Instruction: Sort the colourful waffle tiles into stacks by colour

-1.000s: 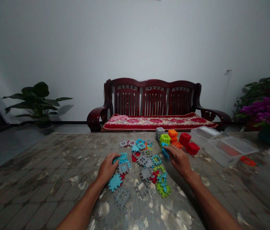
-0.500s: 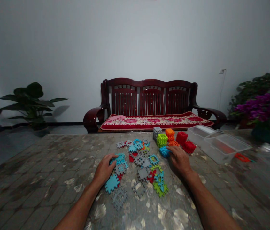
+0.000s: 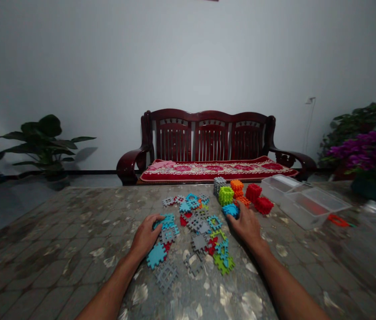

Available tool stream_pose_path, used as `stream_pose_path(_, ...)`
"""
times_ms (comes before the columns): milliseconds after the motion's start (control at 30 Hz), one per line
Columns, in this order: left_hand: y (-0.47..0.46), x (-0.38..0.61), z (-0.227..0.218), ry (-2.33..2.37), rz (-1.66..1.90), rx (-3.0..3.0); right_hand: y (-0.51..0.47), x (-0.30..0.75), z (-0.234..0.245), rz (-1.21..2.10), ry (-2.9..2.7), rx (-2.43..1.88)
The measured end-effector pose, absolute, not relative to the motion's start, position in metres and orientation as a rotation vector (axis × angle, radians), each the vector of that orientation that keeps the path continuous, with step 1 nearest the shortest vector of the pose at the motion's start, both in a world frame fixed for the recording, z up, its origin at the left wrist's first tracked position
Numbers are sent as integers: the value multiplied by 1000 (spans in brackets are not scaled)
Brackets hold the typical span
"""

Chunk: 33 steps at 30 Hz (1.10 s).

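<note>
My left hand [image 3: 147,233] rests on the table, thumb and index finger apart, their tips touching light-blue toothed tiles [image 3: 166,220]. Beneath and below these lie a grey tile [image 3: 168,235] and a bigger light-blue tile [image 3: 156,256]. Farther right, my right hand [image 3: 247,226] has its thumb at the near side and its fingers at the far right side of a blue toothed block [image 3: 230,210], which sits on the table. Just behind that block stand a lime-green cube [image 3: 225,195] and orange blocks [image 3: 237,189].
Loose grey tiles [image 3: 200,242] and other coloured tiles spread between my hands. Red cubes [image 3: 263,205] and a grey block [image 3: 219,185] stand farther back. At right are a clear plastic box [image 3: 303,215] and an orange item [image 3: 337,220]; a wooden bench [image 3: 211,116] is behind the table.
My right hand has shifted slightly, its thumb now at the near side of the blue block and its fingers farther back. My left hand stays in place.
</note>
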<state>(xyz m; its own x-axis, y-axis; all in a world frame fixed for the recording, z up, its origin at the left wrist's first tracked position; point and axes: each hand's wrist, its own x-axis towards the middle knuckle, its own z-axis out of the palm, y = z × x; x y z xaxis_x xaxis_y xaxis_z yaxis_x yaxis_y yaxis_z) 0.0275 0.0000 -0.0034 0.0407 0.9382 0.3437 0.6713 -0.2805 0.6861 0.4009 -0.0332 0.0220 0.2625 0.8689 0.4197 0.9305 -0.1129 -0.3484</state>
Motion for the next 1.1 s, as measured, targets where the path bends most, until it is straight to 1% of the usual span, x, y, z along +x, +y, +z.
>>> stream_pose_path(300,-1,27,-3,1641,1081,2000,-26,403,14,-122,-1641,-1896)
stream_pose_path(500,0,27,-3,1649,1058,2003,-22,403,10,-92,-1642,-1947)
stream_pose_path(833,0,27,-3,1647,1058,2012,-17,406,-1,-168,-1657,-1921)
stream_pose_path(1100,-1,28,-2,1643,1036,2026,-19,409,-15,-209,-1618,-1786)
